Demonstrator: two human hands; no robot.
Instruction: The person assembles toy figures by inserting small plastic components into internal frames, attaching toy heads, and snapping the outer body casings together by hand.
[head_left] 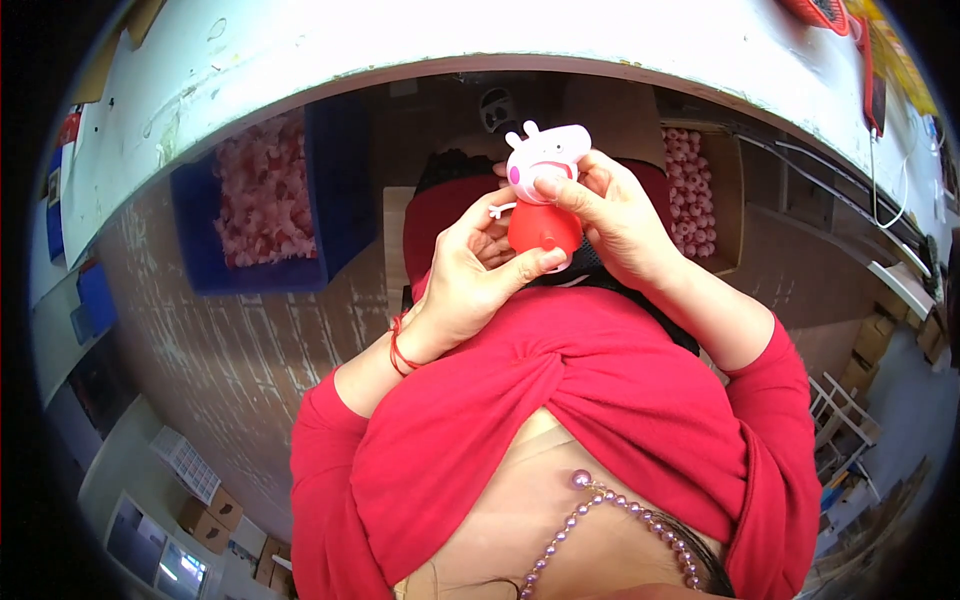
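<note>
Toy figure (540, 228): between both grips
Left grip (465, 275): holding its red body
Right grip (625, 215): holding its pink head
Blue bin (340, 190): left of the grips
Desk (480, 30): beyond the grips

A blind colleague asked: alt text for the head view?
Left hand and right hand hold a pink-headed, red-bodied toy pig; beyond lie a white tabletop, a blue bin at left, a brown box at right.

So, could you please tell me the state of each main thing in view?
Toy figure: held, head and body together
Left hand: gripping the figure low down
Right hand: gripping the figure near its head
Blue bin: open, holding pink pieces
Brown box: open, holding round pieces
</note>
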